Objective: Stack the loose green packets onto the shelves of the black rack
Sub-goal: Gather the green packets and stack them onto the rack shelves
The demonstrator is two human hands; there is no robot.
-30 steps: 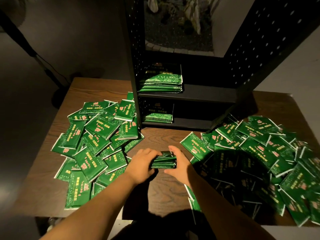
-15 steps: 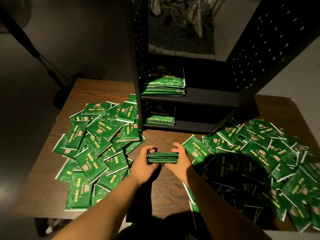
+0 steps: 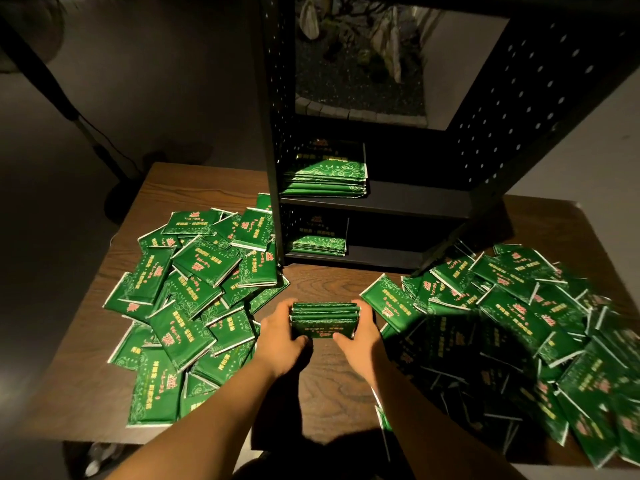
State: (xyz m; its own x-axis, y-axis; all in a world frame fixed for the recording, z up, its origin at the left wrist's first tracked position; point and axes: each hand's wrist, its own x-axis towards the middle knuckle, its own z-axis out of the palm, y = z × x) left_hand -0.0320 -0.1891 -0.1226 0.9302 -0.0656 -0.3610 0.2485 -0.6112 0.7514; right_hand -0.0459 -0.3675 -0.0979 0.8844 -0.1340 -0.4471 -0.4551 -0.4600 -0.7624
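While both hands work in front of the black rack (image 3: 381,202), they hold one small bundle of green packets (image 3: 324,318) between them, above the bare middle strip of the wooden table (image 3: 332,375). The left hand (image 3: 280,336) grips the left end of the bundle, with its fingers curled around the far side and the thumb on the near face. The right hand (image 3: 362,336) grips the right end in the same way, its fingers clamped on the edge. The packets in the bundle stand on their long edges, pressed together, and the near face shows its print.

On the left part of the table lies a loose heap of green packets (image 3: 187,306), overlapping each other at many angles. A second loose heap (image 3: 512,313) covers the right part, and its near portion is in dark shadow. The rack stands at the far side of the table, between the two heaps. Its upper visible shelf carries a neat stack of packets (image 3: 325,178) at the left side. The lower shelf carries a thinner stack (image 3: 317,242), also at the left. The right part of both shelves is dark.
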